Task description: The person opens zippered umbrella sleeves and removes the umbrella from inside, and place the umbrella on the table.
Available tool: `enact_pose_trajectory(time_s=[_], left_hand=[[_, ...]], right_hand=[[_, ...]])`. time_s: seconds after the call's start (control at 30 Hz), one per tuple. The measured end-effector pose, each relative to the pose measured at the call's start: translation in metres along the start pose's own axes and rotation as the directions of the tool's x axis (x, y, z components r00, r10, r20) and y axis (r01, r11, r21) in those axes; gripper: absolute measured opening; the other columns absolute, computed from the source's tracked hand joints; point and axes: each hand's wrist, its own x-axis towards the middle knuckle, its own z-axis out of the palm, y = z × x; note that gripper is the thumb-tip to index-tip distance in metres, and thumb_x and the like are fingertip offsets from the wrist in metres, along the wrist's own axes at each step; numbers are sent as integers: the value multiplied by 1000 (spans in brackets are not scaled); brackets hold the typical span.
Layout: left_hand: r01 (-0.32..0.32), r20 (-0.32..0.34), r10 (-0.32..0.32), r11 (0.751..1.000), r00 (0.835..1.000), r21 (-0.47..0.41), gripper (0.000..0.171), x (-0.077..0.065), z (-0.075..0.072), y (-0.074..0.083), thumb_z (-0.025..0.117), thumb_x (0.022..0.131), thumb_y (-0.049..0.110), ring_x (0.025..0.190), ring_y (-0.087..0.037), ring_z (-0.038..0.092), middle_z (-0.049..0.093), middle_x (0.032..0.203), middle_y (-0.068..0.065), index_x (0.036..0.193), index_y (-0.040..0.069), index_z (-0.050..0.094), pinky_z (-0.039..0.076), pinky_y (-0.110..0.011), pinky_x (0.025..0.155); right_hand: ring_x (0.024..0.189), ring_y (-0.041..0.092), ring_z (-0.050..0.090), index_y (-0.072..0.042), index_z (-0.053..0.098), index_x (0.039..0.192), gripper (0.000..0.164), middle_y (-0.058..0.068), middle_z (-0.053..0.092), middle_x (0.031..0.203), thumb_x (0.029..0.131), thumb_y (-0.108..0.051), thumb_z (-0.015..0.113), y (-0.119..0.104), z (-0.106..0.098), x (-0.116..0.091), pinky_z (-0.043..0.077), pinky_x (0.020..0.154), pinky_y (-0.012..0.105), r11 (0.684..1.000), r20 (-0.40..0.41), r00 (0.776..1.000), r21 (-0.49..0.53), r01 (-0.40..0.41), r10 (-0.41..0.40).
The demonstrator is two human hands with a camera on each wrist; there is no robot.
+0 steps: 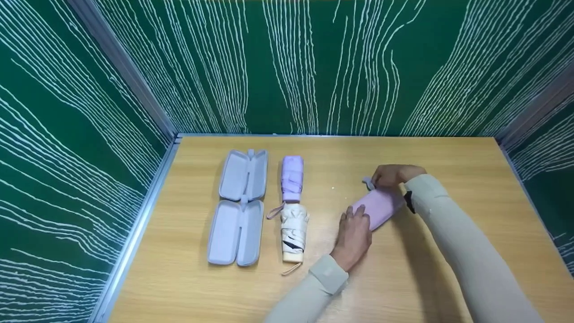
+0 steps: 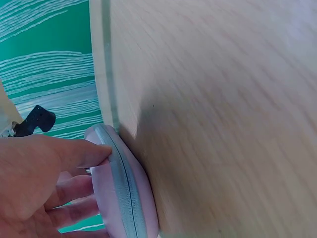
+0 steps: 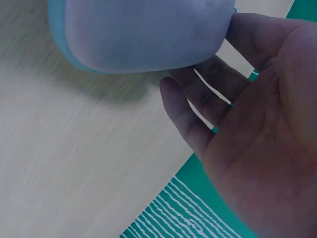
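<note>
Head view: left hand [image 1: 353, 234] and right hand [image 1: 393, 175] at a lilac zip case [image 1: 382, 207], wooden table [image 1: 475, 172].

Left hand: forearm in from the near side, thumb on the zipped side, other fingers over the top, gripping the case. Case: lying aslant, between table middle and right edge. Right hand: wrist bent inward at the case's far side, fingers beside a grey tab [image 1: 367, 182]; whether they pinch anything, cannot tell. Sleeves [image 1: 466, 251]: pale, long. Towards the left edge: cream folded umbrella [image 1: 293, 224], lilac folded umbrella [image 1: 292, 169] beyond it, two open grey cases [image 1: 223, 237] beside them, end to end. Past the far edge: green panels [image 1: 258, 67], white wavy lines, metal posts [image 1: 130, 67].
</note>
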Motion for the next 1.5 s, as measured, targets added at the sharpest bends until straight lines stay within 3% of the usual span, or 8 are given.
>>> enact_pose_trajectory(time_s=[0.07, 0.27, 0.5, 0.63, 0.83, 1.03, 1.33, 1.5], left_hand=[[1, 6, -1, 1000, 1000, -10, 17, 1, -1, 0, 82, 87, 27, 121, -21, 66, 71, 133, 4, 101, 17, 81, 56, -32, 93], [-3, -3, 3, 999, 1000, -47, 17, 2, -2, -1, 83, 86, 25, 120, -22, 66, 71, 133, 3, 100, 15, 81, 56, -33, 93], [-7, -21, 6, 998, 1000, -57, 19, 0, -1, -3, 84, 85, 26, 118, -21, 66, 71, 132, 2, 100, 15, 81, 56, -32, 93], [0, -15, -1, 998, 1000, -70, 18, -1, -1, -4, 84, 86, 25, 118, -22, 66, 71, 133, 2, 100, 14, 81, 57, -33, 95], [-10, -14, 9, 1000, 1000, -26, 19, -1, 1, -3, 84, 86, 28, 115, -19, 65, 71, 131, 4, 100, 16, 81, 56, -29, 91], [-17, -11, 17, 1000, 1000, -20, 19, -2, 1, -2, 84, 86, 28, 111, -18, 66, 71, 130, 5, 100, 16, 81, 55, -29, 88], [-11, -4, 11, 999, 1000, -41, 20, -2, -1, -3, 85, 85, 27, 112, -20, 66, 71, 131, 3, 101, 15, 81, 55, -30, 90], [-12, -12, 12, 999, 1000, -46, 21, -1, 1, -4, 85, 85, 27, 112, -19, 65, 71, 130, 4, 101, 15, 80, 55, -29, 90]], right_hand=[[120, 38, 55, -6, 72, 121, 31, 20, 61, 136, 100, -16, 51, 3, 1, -1, 45, 108, 63, 1000, -22, 999, 12, -22, 22], [99, 28, 57, -10, 72, 97, 19, 11, 65, 109, 97, -9, 53, 6, -3, 1, 45, 85, 43, 999, -32, 999, 9, 37, -37], [93, 27, 57, -4, 75, 99, 16, 14, 67, 108, 100, -6, 59, 1, -4, 5, 49, 83, 41, 996, -56, 996, -62, 59, -63], [88, 23, 57, -3, 77, 103, 15, 9, 67, 100, 100, -4, 62, -7, -5, 4, 49, 78, 36, 995, -58, 997, -87, 51, -56], [75, 15, 51, -8, 78, 91, 19, -1, 61, 85, 100, 0, 63, -9, -7, 2, 41, 66, 28, 980, -14, 989, -137, 147, -150], [75, 14, 50, -9, 76, 92, 18, -1, 59, 86, 103, -5, 62, -6, -5, 2, 41, 68, 28, 980, 12, 989, -132, 147, -147], [78, 16, 53, -7, 72, 92, 17, 2, 60, 88, 104, -6, 59, -1, 1, 7, 43, 69, 30, 986, -28, 990, -89, 139, -142], [88, 22, 59, -3, 77, 108, 18, 11, 68, 106, 104, -7, 60, 3, 4, 7, 51, 80, 37, 989, -68, 989, -83, 124, -129]])
